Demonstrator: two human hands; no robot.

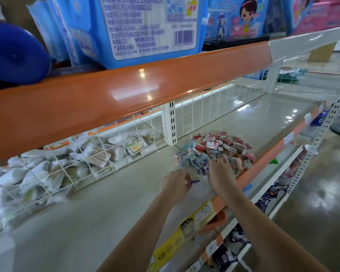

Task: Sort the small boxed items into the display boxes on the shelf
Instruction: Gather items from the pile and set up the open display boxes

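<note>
Shelf-level: left hand [176, 182] pinches a small box [195, 181]; right hand [221, 169] touches the pile [214, 152].

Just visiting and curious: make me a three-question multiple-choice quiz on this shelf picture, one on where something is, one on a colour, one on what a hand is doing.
1. Where does the pile of small boxes lie?
A. on the floor
B. on the shelf, right of the wire bin
C. inside the wire bin

2. What colour is the shelf's front rail above the hands?
A. orange
B. green
C. black

3. What is the left hand doing?
A. lying flat and open
B. pinching a small box
C. gripping the rail

Answers:
1 B, the pile sits on the shelf beside the wire bin.
2 A, the rail is plainly orange.
3 B, its fingers hold a blue and white small box; the right hand reaches into the pile.
</note>
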